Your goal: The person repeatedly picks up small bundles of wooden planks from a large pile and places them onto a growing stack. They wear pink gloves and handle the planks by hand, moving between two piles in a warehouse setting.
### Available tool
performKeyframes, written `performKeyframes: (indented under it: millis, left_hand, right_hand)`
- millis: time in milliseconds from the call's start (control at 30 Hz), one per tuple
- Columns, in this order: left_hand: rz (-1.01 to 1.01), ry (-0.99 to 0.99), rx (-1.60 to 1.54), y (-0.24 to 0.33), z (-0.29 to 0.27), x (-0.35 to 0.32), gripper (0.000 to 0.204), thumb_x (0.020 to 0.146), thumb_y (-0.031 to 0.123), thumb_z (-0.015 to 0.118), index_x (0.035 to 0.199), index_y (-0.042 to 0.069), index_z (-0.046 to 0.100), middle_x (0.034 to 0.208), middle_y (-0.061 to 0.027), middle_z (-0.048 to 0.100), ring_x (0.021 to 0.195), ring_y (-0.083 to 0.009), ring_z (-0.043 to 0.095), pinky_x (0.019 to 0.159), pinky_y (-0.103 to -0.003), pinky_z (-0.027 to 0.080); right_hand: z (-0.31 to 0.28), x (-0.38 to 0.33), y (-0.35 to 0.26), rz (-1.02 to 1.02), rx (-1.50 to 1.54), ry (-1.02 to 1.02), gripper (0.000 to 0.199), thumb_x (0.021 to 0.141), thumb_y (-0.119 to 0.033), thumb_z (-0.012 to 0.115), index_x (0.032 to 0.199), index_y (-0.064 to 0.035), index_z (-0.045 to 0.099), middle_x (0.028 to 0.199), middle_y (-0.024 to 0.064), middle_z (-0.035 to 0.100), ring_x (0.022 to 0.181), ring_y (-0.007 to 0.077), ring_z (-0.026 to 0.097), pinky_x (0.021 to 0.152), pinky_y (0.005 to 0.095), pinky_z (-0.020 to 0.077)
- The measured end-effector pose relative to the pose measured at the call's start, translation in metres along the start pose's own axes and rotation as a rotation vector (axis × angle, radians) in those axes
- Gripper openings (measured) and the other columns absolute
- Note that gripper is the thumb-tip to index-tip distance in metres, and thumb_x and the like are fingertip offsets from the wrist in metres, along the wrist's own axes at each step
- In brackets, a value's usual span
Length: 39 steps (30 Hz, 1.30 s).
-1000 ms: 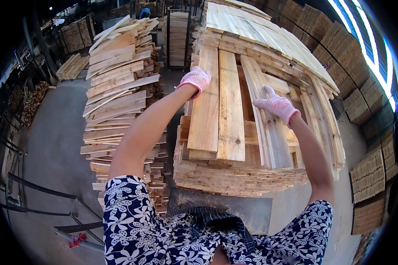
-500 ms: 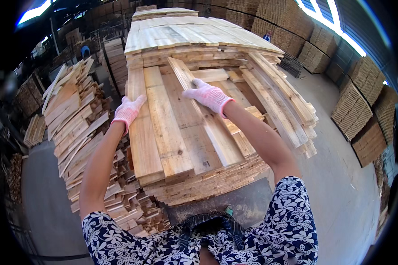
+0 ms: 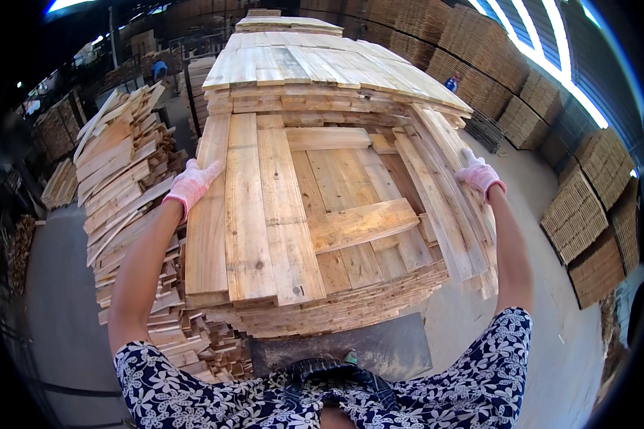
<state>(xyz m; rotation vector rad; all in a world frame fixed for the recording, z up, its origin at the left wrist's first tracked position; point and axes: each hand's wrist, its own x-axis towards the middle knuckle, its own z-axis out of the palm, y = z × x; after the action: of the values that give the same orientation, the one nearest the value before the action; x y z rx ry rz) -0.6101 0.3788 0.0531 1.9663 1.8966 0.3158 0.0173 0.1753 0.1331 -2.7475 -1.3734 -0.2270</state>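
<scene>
My left hand (image 3: 193,184), in a pink-and-white knit glove, lies against the outer edge of the leftmost wooden board (image 3: 210,214), thumb spread over its top. At the far right of the stack, my gloved right hand (image 3: 479,174) rests on the outer edge of a long plank (image 3: 444,146), thumb and fingers apart. Two more boards, a middle one (image 3: 249,214) and an inner one (image 3: 285,207), lie beside the leftmost board. Short crosswise pieces, one far (image 3: 329,139) and one near (image 3: 368,224), sit between the left and right boards over a lower layer.
A higher layer of boards (image 3: 286,61) covers the stack's far part. Loose offcuts (image 3: 125,186) are heaped on the left. Tall bundles of stacked timber (image 3: 578,204) stand along the right across a grey floor (image 3: 522,322). Two people are in the distance.
My right hand has let go of the slanted board and moved right to the outer plank. That board now lies lengthwise beside the left boards. My left hand stays at the left edge.
</scene>
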Motion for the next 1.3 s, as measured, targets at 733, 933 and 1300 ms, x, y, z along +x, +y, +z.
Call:
performKeyframes:
  millis: [733, 933, 1300]
  left_hand:
    - [0.004, 0.039, -0.032, -0.02, 0.006, 0.012, 0.11, 0.084, 0.078, 0.055, 0.155, -0.003, 0.028, 0.15, -0.0312, 0.044, 0.137, -0.042, 0.048, 0.112, -0.045, 0.041]
    - [-0.043, 0.067, 0.108, 0.003, -0.004, -0.004, 0.09, 0.091, 0.066, 0.054, 0.159, 0.014, 0.028, 0.156, -0.0285, 0.035, 0.133, -0.0437, 0.051, 0.109, -0.049, 0.043]
    - [0.865, -0.045, 0.087, 0.291, 0.095, -0.107, 0.076, 0.093, 0.051, 0.057, 0.149, 0.004, 0.041, 0.148, -0.0236, 0.049, 0.137, -0.0353, 0.049, 0.114, -0.044, 0.038]
  right_hand:
    - [0.031, -0.134, -0.333, -0.442, 0.404, -0.25, 0.071, 0.097, -0.063, 0.043, 0.146, -0.0112, 0.046, 0.137, 0.0329, 0.054, 0.125, 0.0457, 0.056, 0.103, 0.0527, 0.0457]
    - [0.038, -0.09, -0.265, -0.76, 0.341, -0.254, 0.071, 0.095, -0.063, 0.047, 0.148, -0.0155, 0.045, 0.142, 0.0269, 0.052, 0.128, 0.0448, 0.054, 0.105, 0.0544, 0.0438]
    - [0.021, 0.017, 0.065, -0.205, 0.415, -0.249, 0.097, 0.088, -0.065, 0.059, 0.161, -0.0117, 0.024, 0.161, 0.0216, 0.033, 0.149, 0.0375, 0.031, 0.12, 0.0435, 0.0269]
